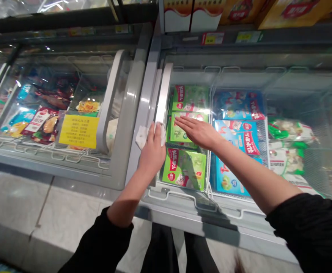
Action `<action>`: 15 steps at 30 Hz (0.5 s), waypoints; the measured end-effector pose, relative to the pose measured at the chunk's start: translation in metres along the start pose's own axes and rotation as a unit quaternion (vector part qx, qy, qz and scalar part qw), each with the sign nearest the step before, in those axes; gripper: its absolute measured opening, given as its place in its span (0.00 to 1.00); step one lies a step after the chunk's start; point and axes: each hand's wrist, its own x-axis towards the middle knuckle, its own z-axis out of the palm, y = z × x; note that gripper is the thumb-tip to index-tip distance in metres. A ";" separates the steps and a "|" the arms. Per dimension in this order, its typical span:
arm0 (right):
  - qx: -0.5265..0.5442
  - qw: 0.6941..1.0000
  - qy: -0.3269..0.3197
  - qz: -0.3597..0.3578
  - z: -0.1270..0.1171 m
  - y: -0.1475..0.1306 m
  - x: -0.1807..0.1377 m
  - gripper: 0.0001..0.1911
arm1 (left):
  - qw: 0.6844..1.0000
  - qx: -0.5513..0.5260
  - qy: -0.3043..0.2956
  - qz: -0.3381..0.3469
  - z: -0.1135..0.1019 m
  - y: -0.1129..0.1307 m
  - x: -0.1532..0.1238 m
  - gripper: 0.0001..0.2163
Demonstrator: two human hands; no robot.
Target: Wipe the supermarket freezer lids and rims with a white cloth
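Note:
My left hand (153, 146) presses a crumpled white cloth (142, 137) against the frame by the freezer lid's handle (163, 96). Its fingers point away from me, and the cloth shows on both sides of them. To the right, my right hand (198, 131) is stretched flat with nothing in it, over the glass above a green food packet (178, 131). Whether the palm touches the glass, I cannot tell. Below it lies another green packet (184, 168), and blue packets (228, 178) fill the neighbouring wire basket.
A second chest freezer (126, 113) stands on the left, with a yellow notice (79, 131) on its glass. White-and-green bags (287, 159) lie farther right. Boxes (205, 15) line a shelf with price tags (213, 38) behind. Pale floor tiles (14, 197) show below.

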 end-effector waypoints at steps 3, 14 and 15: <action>0.002 0.996 0.069 0.047 0.003 0.014 -0.006 0.37 | 1.000 0.017 -0.008 -0.008 0.002 0.005 0.060 0.35; 0.005 0.961 0.162 0.225 0.015 0.021 -0.009 0.34 | 0.998 0.051 -0.001 -0.046 0.000 0.027 0.232 0.38; 0.003 0.961 0.157 0.228 0.014 0.020 -0.009 0.34 | 0.997 0.064 -0.003 -0.040 -0.001 0.029 0.244 0.38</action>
